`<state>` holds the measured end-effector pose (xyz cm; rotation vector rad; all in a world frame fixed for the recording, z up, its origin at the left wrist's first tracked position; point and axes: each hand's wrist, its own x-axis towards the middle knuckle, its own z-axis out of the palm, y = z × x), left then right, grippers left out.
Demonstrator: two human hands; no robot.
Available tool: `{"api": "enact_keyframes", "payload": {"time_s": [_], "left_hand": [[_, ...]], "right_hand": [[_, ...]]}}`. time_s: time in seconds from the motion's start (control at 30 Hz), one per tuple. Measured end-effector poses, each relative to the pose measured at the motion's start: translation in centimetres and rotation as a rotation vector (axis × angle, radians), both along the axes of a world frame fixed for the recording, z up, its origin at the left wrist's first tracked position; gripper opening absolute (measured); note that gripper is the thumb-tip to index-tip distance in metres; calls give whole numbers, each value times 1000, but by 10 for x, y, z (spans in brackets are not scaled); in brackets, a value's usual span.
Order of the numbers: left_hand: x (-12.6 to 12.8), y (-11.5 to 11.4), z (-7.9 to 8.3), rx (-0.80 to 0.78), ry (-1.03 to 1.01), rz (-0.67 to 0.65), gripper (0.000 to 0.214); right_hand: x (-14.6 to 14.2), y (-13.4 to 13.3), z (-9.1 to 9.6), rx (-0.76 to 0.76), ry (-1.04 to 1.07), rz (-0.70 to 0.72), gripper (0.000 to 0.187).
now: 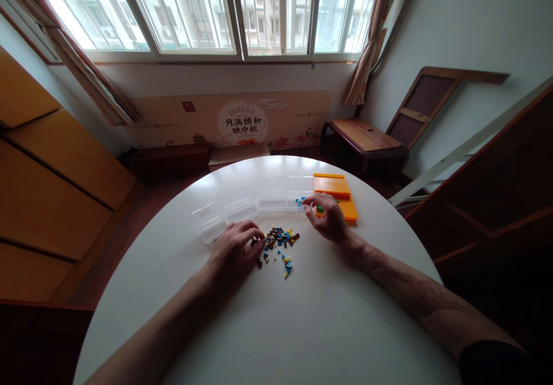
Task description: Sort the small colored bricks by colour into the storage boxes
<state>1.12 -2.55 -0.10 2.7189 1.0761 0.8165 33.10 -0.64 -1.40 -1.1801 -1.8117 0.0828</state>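
Observation:
A pile of small coloured pieces (279, 241), brown, blue and yellow, lies in the middle of a round white table (276, 316). My left hand (235, 246) rests palm down at the pile's left edge, fingers curled onto the pieces. My right hand (328, 218) hovers over a clear box (298, 202) holding blue pieces, its fingertips pinched together on something too small to name. More clear plastic boxes (239, 209) stand in a row behind the pile. An orange box (334, 192) with its lid open sits just beyond my right hand.
A low wooden bench (363, 137) and a leaning wooden frame (425, 102) stand at the back right. Wooden cabinets (52, 183) line the left wall. A printed cardboard panel (242, 123) runs under the window.

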Motion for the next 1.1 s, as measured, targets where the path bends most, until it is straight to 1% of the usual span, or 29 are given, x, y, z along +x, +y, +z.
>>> {"api": "enact_keyframes", "payload": {"time_s": [0.1, 0.2, 0.27, 0.4, 0.47, 0.53, 0.63, 0.9, 1.1], "left_hand": [[1, 0, 2, 9, -17, 4, 18], [5, -3, 6, -50, -106, 0, 17], [9, -6, 7, -139, -205, -24, 17], [20, -10, 5, -344, -383, -73, 22], [25, -11, 3, -418, -412, -105, 23], [27, -11, 2, -458, -408, -145, 22], [28, -11, 1, -472, -398, -177, 22], [30, -12, 4, -467, -396, -194, 20], [30, -10, -1, -464, -404, -181, 21]], "right_hand": [[-2, -2, 1, 30, -25, 26, 10], [-6, -7, 4, 80, -58, 112, 10], [-10, -11, 7, 115, -104, 230, 8], [-17, -17, 10, 158, -245, 512, 7], [-19, -19, 9, 163, -279, 584, 8], [-21, -19, 7, 170, -286, 612, 7], [-23, -19, 5, 178, -281, 618, 7], [-26, -19, 11, 228, -271, 618, 5], [-27, -20, 11, 230, -279, 628, 5]]}}
